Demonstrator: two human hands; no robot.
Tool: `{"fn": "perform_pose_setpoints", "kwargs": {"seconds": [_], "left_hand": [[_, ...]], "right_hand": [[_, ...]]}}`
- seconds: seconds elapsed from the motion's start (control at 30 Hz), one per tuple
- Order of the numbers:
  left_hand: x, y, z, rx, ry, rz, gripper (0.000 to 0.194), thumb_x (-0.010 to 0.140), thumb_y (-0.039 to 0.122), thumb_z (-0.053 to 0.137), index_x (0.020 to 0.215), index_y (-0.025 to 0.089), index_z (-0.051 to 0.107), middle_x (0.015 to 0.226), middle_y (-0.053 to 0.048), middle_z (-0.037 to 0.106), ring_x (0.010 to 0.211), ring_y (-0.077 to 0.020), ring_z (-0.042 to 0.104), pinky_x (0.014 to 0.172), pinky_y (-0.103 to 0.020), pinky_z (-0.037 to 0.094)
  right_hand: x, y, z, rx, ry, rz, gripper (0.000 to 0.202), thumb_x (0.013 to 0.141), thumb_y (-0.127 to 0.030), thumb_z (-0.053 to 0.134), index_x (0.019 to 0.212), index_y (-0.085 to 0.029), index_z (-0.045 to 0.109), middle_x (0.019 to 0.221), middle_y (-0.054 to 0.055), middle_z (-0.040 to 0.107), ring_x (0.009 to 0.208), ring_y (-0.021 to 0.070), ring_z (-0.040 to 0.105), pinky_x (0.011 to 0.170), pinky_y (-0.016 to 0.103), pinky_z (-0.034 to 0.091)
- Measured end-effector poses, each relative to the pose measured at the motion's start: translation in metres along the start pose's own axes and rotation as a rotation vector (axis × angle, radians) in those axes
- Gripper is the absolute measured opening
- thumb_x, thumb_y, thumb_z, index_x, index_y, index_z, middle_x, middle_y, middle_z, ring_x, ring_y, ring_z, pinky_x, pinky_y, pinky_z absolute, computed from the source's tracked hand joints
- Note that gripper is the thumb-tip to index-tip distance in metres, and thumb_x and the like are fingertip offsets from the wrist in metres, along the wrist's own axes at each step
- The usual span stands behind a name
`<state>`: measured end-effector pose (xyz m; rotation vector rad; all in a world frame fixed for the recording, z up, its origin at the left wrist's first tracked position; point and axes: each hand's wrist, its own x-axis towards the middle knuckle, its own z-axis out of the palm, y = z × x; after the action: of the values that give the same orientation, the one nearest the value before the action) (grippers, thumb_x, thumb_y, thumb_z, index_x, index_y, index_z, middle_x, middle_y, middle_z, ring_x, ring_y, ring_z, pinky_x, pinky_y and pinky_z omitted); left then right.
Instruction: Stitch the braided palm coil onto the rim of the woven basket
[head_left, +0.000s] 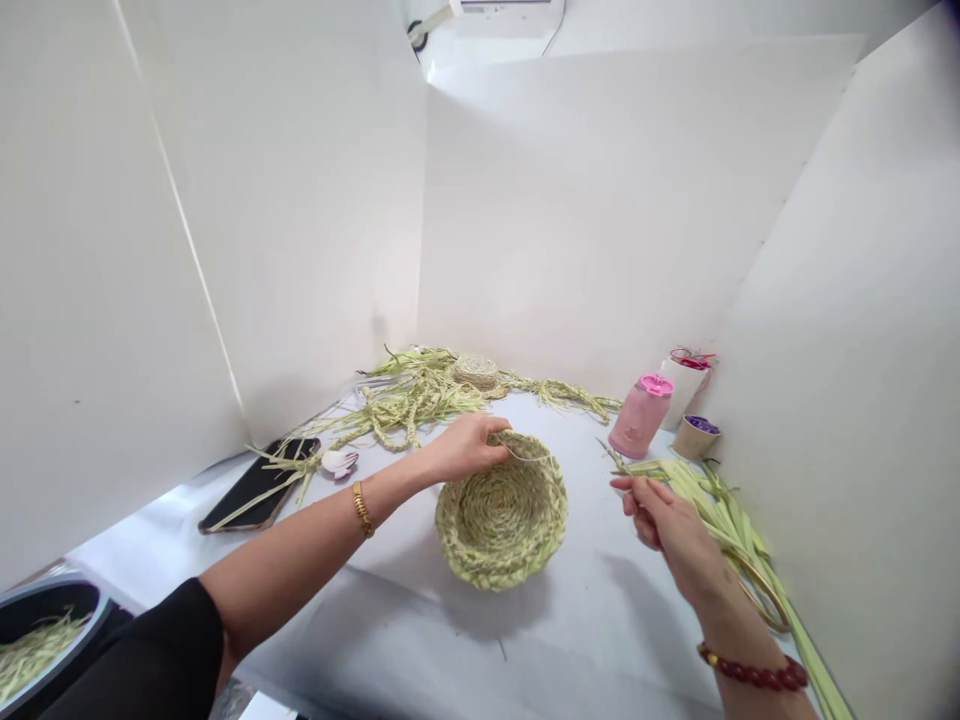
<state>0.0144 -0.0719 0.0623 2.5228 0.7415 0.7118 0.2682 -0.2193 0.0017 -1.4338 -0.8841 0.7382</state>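
A round basket of coiled, braided green straw [501,515] is tilted so that its inside faces me. My left hand [469,447] grips its upper rim, thumb and fingers closed on the braid. A thin thread shows at the rim beside the fingertips. My right hand [656,510] is held apart from the basket, to its right, with the fingers pinched together; what they hold, if anything, is too small to make out. Long green straw strips [701,485] lie just beyond and beside the right hand.
Loose straw and braids [412,400] lie at the back, by a small coiled piece [475,371]. A black phone [255,490] is at left. A pink bottle [641,418] and small cup [696,438] stand at right. A bin [94,625] holds straw scraps, lower left.
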Motion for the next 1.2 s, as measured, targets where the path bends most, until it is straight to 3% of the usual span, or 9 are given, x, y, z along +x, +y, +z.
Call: {"fn": "perform_pose_setpoints", "kwargs": {"seconds": [0.13, 0.3, 0.4, 0.47, 0.57, 0.73, 0.83, 0.93, 1.2], "left_hand": [[-0.002, -0.009, 0.017, -0.008, -0.137, 0.012, 0.018, 0.074, 0.023, 0.049, 0.083, 0.018, 0.064, 0.073, 0.001, 0.065, 0.066, -0.0147, 0.056, 0.06, -0.021, 0.04], [0.002, -0.014, 0.042, -0.039, -0.174, 0.012, 0.017, 0.074, 0.023, 0.049, 0.082, 0.017, 0.063, 0.072, 0.0, 0.064, 0.067, -0.0146, 0.055, 0.06, -0.022, 0.038], [0.004, -0.017, 0.041, -0.091, -0.225, -0.005, 0.023, 0.073, 0.028, 0.055, 0.092, 0.019, 0.063, 0.079, 0.0, 0.064, 0.073, -0.0153, 0.056, 0.064, -0.022, 0.039], [0.004, -0.022, 0.033, -0.164, -0.273, -0.041, 0.038, 0.071, 0.036, 0.061, 0.105, 0.021, 0.06, 0.093, -0.002, 0.064, 0.081, -0.0166, 0.057, 0.068, -0.023, 0.041], [0.001, -0.03, 0.021, -0.263, -0.335, -0.119, 0.046, 0.075, 0.05, 0.056, 0.111, 0.02, 0.057, 0.099, -0.005, 0.062, 0.082, -0.0161, 0.056, 0.067, -0.022, 0.041], [-0.005, -0.045, 0.02, -0.362, -0.366, -0.166, 0.036, 0.079, 0.05, 0.049, 0.08, 0.015, 0.059, 0.066, 0.001, 0.053, 0.06, -0.0103, 0.049, 0.054, -0.02, 0.037], [-0.007, -0.05, 0.026, -0.425, -0.365, -0.18, 0.034, 0.08, 0.048, 0.048, 0.076, 0.015, 0.056, 0.058, 0.003, 0.047, 0.053, -0.009, 0.046, 0.051, -0.02, 0.035], [-0.008, -0.053, 0.03, -0.444, -0.34, -0.165, 0.033, 0.082, 0.046, 0.047, 0.078, 0.015, 0.056, 0.057, 0.003, 0.046, 0.052, -0.0084, 0.044, 0.05, -0.019, 0.033], [-0.01, -0.06, 0.025, -0.51, -0.388, -0.114, 0.028, 0.084, 0.041, 0.045, 0.077, 0.015, 0.055, 0.069, 0.001, 0.051, 0.065, -0.0103, 0.046, 0.062, -0.021, 0.037]], "right_hand": [[0.007, -0.016, 0.002, -0.405, 0.16, -0.225, 0.025, 0.078, -0.043, 0.055, 0.083, -0.022, 0.068, 0.07, 0.0, 0.061, 0.051, 0.0099, 0.043, 0.047, 0.023, 0.029], [0.001, -0.008, 0.055, -0.496, -0.205, -0.158, 0.023, 0.07, -0.04, 0.065, 0.08, -0.02, 0.065, 0.055, -0.004, 0.051, 0.054, 0.0119, 0.043, 0.049, 0.022, 0.03], [-0.002, 0.003, 0.074, -0.338, -0.358, -0.075, 0.023, 0.071, -0.039, 0.062, 0.075, -0.016, 0.062, 0.064, -0.002, 0.057, 0.061, 0.0134, 0.048, 0.052, 0.022, 0.034], [-0.002, 0.009, 0.075, -0.239, -0.377, -0.005, 0.026, 0.072, -0.04, 0.06, 0.077, -0.015, 0.061, 0.068, 0.0, 0.059, 0.063, 0.0144, 0.051, 0.053, 0.022, 0.036], [-0.002, 0.017, 0.072, -0.214, -0.298, 0.054, 0.031, 0.071, -0.044, 0.059, 0.077, -0.013, 0.061, 0.066, 0.001, 0.06, 0.06, 0.0149, 0.05, 0.051, 0.023, 0.035], [-0.004, 0.028, 0.069, -0.257, -0.209, 0.063, 0.036, 0.072, -0.049, 0.056, 0.076, -0.014, 0.061, 0.062, 0.001, 0.058, 0.057, 0.0149, 0.048, 0.049, 0.023, 0.032], [-0.005, 0.026, 0.066, -0.34, -0.209, 0.021, 0.037, 0.074, -0.052, 0.055, 0.076, -0.015, 0.061, 0.059, -0.001, 0.055, 0.055, 0.0141, 0.046, 0.05, 0.024, 0.031], [-0.003, 0.016, 0.059, -0.461, -0.147, -0.064, 0.036, 0.075, -0.051, 0.056, 0.08, -0.016, 0.061, 0.055, -0.003, 0.048, 0.054, 0.0126, 0.041, 0.051, 0.023, 0.029], [0.021, -0.03, 0.038, -0.745, 0.175, -0.308, 0.033, 0.079, -0.048, 0.05, 0.063, -0.019, 0.053, 0.05, -0.004, 0.042, 0.051, 0.0119, 0.039, 0.052, 0.024, 0.028]]}}
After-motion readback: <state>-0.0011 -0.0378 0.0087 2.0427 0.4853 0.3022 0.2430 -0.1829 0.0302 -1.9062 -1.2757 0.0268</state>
